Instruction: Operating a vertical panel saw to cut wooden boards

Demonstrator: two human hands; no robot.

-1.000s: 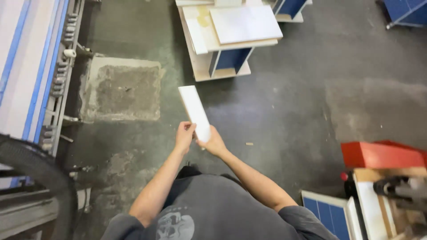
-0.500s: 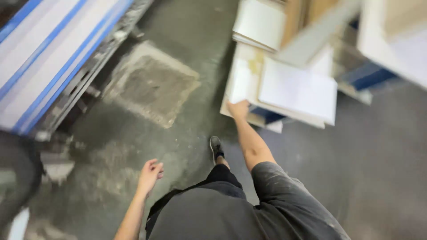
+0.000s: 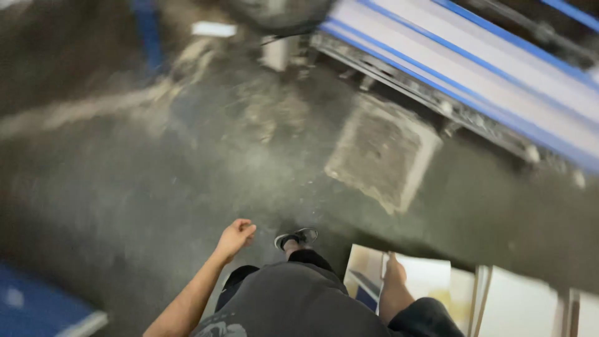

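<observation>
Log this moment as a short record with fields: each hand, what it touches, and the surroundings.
left hand: loosely curled, holds nothing, hangs over the concrete floor
right hand: rests on a white panel atop a stack
stack of panels: white boards, lower right
foot: dark shoe on the floor
machine bed: white with blue stripes, upper right
image: motion-blurred

Workshop, stained concrete floor (image 3: 156,168), blue-striped machine bed (image 3: 474,68), stacked white panels (image 3: 518,299)
</observation>
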